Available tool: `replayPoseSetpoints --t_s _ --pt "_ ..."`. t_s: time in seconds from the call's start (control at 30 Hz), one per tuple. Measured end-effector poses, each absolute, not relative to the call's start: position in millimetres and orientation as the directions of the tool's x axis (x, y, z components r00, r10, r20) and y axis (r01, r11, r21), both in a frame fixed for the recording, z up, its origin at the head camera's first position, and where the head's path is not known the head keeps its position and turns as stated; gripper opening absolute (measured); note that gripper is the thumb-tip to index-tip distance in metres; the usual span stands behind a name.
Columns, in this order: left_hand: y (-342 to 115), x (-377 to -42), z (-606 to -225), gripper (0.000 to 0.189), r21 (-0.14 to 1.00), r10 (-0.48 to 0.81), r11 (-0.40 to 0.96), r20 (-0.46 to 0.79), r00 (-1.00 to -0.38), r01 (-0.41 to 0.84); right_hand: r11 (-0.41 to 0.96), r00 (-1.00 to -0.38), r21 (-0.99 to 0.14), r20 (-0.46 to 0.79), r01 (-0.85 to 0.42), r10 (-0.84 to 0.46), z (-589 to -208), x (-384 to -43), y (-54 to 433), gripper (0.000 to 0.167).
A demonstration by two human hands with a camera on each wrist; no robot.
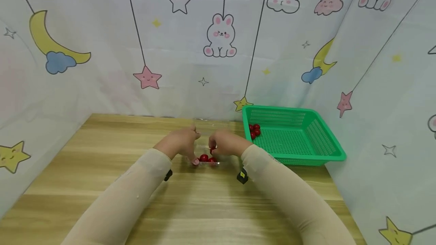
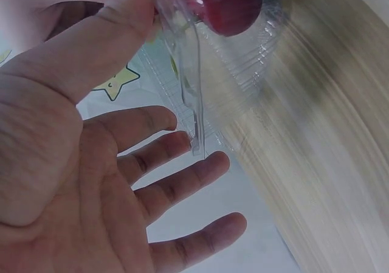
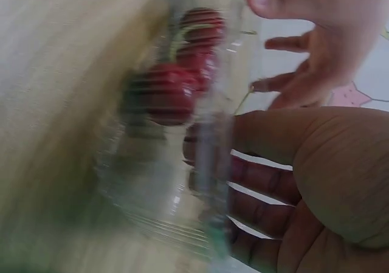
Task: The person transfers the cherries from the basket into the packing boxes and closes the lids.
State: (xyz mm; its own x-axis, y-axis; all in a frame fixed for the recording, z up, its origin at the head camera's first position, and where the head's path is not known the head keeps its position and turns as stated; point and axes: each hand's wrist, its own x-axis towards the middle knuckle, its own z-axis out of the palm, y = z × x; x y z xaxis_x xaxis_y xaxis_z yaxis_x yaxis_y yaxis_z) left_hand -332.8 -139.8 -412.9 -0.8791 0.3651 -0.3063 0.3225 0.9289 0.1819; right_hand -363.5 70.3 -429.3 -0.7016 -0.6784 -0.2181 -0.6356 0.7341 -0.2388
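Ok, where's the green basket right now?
In the head view, the green basket sits on the right side of the table, toward the back, right of the clear box; red cherries lie at its left end.

Wht cartoon cloth [image 1: 184, 44] hangs bhnd wood tbl [image 1: 204, 207].

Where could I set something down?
Bare table lies left of the left sleeve, out to the edge, and between both sleeves, in front of the clear box. Crowded: around the box, with left hand, right hand and cherries, and where the green basket stands.
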Motion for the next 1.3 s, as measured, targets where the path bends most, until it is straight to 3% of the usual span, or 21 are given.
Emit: replayPoseSetpoints --t_s 0.43,0.6,0.73,1.03,1.3 --pt "-140 -333 -412 0.115 0.193 0.362 0.93 -0.323 -0.874 0.314 0.74 -0.719 -0.319 -0.207 -0.592 -0.664 -444 -358 63 0.015" --pt "-140 -334 -412 0.116 0.188 0.356 0.932 -0.326 -0.876 0.309 0.78 -0.753 -0.328 -0.236 -0.534 -0.614 -425 -360 73 0.033" --pt "-140 -334 -412 0.115 0.192 0.353 0.933 -0.324 -0.878 0.305 0.802 -0.787 -0.324 -0.213 -0.502 -0.578 -400 -366 87 0.036" --pt "-141 -334 -412 0.116 0.191 0.369 0.927 -0.306 -0.878 0.323 0.852 -0.879 -0.367 -0.151 -0.374 -0.452 -352 -400 140 0.033" --pt "-139 -335 -413 0.116 0.181 0.361 0.931 -0.307 -0.881 0.318 0.881 -0.905 -0.359 -0.175 -0.308 -0.388 -353 -435 185 0.031"
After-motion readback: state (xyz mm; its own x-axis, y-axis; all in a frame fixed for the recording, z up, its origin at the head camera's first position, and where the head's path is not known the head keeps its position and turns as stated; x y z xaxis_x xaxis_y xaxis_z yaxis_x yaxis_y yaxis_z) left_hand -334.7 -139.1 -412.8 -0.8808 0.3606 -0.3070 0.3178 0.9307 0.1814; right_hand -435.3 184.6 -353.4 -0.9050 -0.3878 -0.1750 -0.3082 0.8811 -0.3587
